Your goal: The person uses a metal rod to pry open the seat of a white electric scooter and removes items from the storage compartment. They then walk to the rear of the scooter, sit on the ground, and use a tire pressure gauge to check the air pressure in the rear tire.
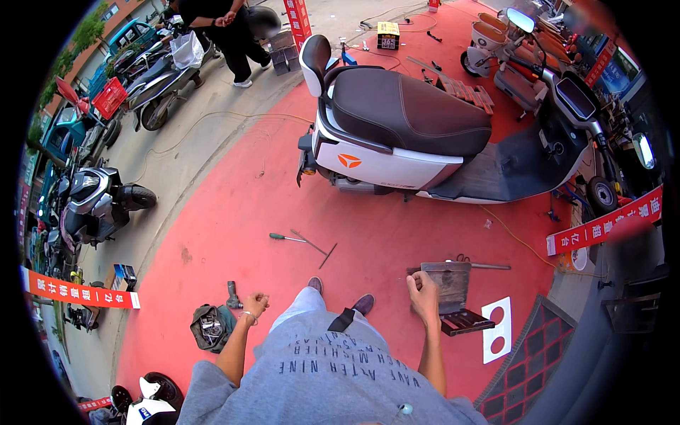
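Note:
My left hand [255, 306], fingers curled, is near an open olive tool bag [212, 327] and a grey hammer-shaped power tool [233, 296]. My right hand [423, 289], also closed, is over an open dark tool case [464, 319]; what either hand holds, if anything, is unclear. Ahead on the red ground lie a green-handled screwdriver [282, 237] and a T-handled tool [315, 251]. Beyond them stands a white scooter [393, 159] with a dark brown seat.
A person in dark clothes [234, 42] stands at the upper left. Parked scooters [99, 205] line the left. Red banner barriers [602, 219] flank me. A white cutout board [496, 329] lies right of the case, beside a dark mat [528, 361]. A yellow hose [524, 244] crosses the ground.

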`<action>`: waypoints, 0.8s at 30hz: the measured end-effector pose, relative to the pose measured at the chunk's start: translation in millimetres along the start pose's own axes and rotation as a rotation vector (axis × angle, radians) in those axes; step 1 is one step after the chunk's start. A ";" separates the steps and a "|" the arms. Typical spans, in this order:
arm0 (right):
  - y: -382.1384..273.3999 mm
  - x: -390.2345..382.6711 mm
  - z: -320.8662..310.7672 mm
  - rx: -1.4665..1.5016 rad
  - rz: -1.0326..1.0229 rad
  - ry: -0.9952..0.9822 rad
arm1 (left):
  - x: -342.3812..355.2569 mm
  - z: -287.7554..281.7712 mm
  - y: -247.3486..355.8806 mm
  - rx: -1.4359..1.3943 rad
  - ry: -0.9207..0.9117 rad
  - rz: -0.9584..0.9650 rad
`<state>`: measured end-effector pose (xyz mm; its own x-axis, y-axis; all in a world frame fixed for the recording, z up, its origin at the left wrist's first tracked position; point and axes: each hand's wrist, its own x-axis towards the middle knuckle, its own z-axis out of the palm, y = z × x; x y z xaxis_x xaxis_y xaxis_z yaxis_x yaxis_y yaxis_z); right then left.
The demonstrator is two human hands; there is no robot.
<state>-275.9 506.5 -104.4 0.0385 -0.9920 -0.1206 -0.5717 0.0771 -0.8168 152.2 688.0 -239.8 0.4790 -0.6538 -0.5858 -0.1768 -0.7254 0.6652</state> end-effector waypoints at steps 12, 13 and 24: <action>-140.1 92.6 147.0 0.025 -0.172 -0.136 | 79.3 -108.6 -61.2 -0.131 0.133 -0.049; -145.9 101.2 167.5 0.038 -0.159 -0.149 | 89.1 -128.5 -63.5 -0.180 0.145 -0.033; -242.5 213.8 345.9 -0.212 -0.152 -0.393 | 228.2 -263.4 154.3 -0.515 0.048 0.272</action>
<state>154.4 310.5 -127.3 0.4194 -0.8738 -0.2462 -0.6883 -0.1292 -0.7138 460.7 483.5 -148.8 0.5155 -0.7827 -0.3487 0.1366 -0.3267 0.9352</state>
